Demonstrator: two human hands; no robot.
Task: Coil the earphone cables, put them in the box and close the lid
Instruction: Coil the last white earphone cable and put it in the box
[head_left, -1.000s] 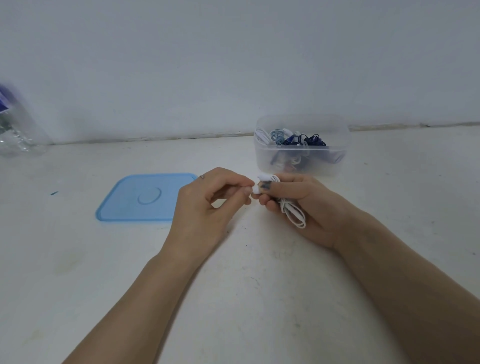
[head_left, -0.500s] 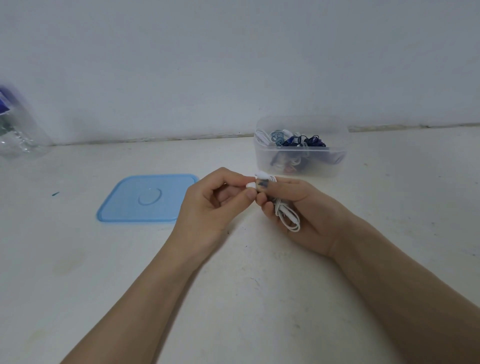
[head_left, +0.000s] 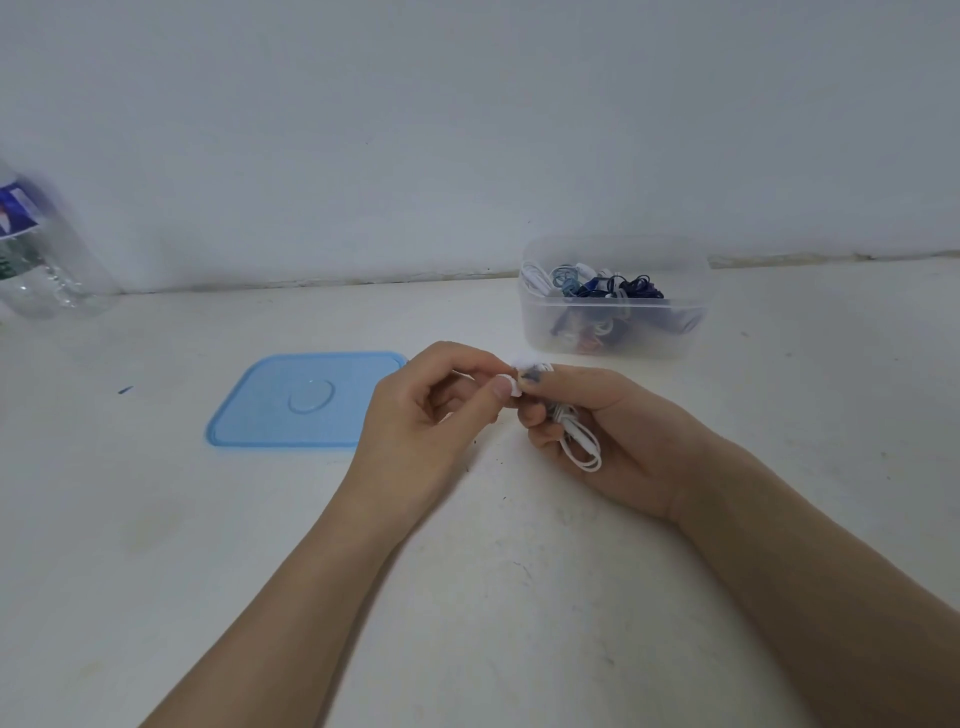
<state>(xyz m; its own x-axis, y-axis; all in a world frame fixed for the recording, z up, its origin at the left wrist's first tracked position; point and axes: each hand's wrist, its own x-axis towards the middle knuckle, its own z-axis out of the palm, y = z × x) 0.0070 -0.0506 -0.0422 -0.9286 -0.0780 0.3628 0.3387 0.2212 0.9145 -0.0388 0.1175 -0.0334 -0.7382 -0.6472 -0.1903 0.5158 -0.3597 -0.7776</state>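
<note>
Since a second ago, our left hand (head_left: 415, 415) closes in until its thumb and forefinger meet the right hand (head_left: 597, 421) at the white earbud (head_left: 514, 385). The white cable coil (head_left: 582, 441) hangs a little lower in our right palm.

A white earphone cable (head_left: 579, 439) was held coiled. The clear box (head_left: 613, 332) stood open, filled with cables. The blue lid (head_left: 260, 410) lay flat apart.

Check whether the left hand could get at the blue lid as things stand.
Probably yes, once freed. The blue lid lies flat on the table just left of the left hand, with nothing between them. But that hand pinches the end of the white earphone cable that the right hand holds, so it must let go first.
</note>
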